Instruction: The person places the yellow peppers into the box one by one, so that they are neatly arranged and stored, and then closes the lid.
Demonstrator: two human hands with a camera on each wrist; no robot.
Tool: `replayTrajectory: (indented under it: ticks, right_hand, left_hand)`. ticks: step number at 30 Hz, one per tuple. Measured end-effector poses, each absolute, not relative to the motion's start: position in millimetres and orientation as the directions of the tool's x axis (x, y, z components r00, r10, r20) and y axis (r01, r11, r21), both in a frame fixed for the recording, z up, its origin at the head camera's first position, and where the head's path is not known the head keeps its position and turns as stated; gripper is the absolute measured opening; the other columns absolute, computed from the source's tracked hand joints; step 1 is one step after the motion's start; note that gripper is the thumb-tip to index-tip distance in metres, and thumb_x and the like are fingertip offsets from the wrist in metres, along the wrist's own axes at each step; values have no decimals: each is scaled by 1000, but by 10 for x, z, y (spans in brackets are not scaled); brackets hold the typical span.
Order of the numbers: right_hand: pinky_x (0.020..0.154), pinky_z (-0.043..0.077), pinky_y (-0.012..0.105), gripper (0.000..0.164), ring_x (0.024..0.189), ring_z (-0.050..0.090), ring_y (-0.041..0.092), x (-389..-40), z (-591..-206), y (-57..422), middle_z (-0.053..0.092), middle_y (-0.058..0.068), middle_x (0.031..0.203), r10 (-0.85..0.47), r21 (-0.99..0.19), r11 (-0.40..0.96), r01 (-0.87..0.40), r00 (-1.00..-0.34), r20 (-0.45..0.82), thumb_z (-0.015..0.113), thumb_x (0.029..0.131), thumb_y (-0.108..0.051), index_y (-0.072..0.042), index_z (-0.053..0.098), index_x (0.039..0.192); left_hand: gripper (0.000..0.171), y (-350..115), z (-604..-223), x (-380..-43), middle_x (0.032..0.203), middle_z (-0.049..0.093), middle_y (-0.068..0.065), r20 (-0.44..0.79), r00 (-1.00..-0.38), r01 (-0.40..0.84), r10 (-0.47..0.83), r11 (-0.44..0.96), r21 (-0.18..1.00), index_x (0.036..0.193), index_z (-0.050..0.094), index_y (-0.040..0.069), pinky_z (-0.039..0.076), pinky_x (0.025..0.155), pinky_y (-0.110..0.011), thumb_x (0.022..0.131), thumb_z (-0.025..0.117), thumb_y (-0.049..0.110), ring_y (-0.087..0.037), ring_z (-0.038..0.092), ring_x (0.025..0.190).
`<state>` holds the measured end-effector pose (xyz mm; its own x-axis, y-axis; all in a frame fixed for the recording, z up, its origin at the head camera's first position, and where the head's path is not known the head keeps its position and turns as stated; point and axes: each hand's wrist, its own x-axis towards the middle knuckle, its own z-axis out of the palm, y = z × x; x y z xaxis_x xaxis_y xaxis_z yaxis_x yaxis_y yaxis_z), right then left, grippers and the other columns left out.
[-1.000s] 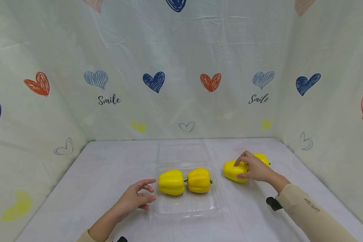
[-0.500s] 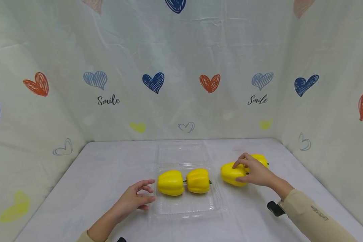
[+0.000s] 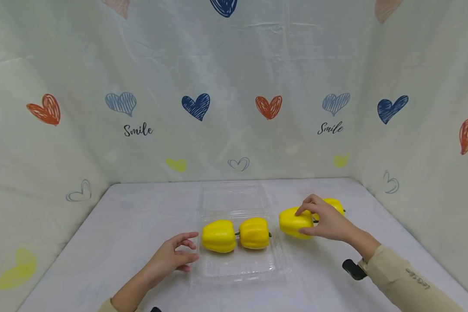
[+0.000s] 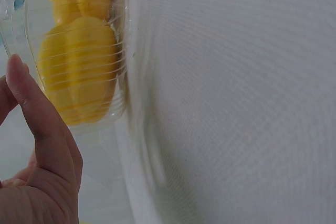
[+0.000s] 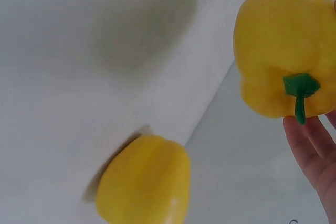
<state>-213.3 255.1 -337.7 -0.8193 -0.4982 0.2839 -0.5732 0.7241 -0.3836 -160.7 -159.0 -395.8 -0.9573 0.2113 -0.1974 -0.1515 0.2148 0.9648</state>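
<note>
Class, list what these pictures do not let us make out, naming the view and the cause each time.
Head view: parts of the held pepper and the table pepper, behind the right hand.
Head view: lettering on the right sleeve, too small to read surely.
Left wrist view: much of the left hand, cut off by the left and bottom edges.
Right wrist view: the table pepper's end, cut off by the bottom edge.

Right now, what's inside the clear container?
The clear container holds a left yellow pepper and a right yellow pepper, side by side. Whatever lies directly beneath them is covered by the peppers, so I can't see it.
</note>
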Motion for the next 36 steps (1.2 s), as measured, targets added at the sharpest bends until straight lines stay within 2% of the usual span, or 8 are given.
replayTrajectory:
  ticks: [12, 23, 36]
  right_hand:
    - [75, 49, 39, 29, 91, 48, 18, -2065, -3295, 2407, 47, -2, 103, -532, -406, 662, -630, -776, 337, 82, 72, -20, -22, 65, 96]
    - [75, 49, 30, 32, 91, 48, 15, -1999, -3249, 2213, 47, -6, 103, -561, -390, 636, -666, -746, 358, 82, 70, -19, -24, 64, 97]
    - [81, 49, 35, 29, 94, 50, 16, -1970, -3222, 1965, 47, -3, 107, -625, -407, 577, -709, -703, 338, 79, 75, -26, -21, 65, 100]
  left_hand:
    - [64, -1592, -3957, -1611, 104, 49, -11, -194, -956, -149, 220, 204, 968, 135, 44, 4, 55, 67, -35, 79, 74, 13, -20, 56, 70]
    - [63, -1586, -3945, -1612, 104, 49, -11, -208, -957, -163, 200, 218, 962, 135, 45, 5, 55, 67, -35, 79, 75, 13, -20, 55, 68]
    - [63, -1577, -3954, -1613, 103, 50, -10, -210, -959, -167, 190, 221, 961, 134, 46, 5, 56, 67, -35, 79, 75, 12, -20, 55, 68]
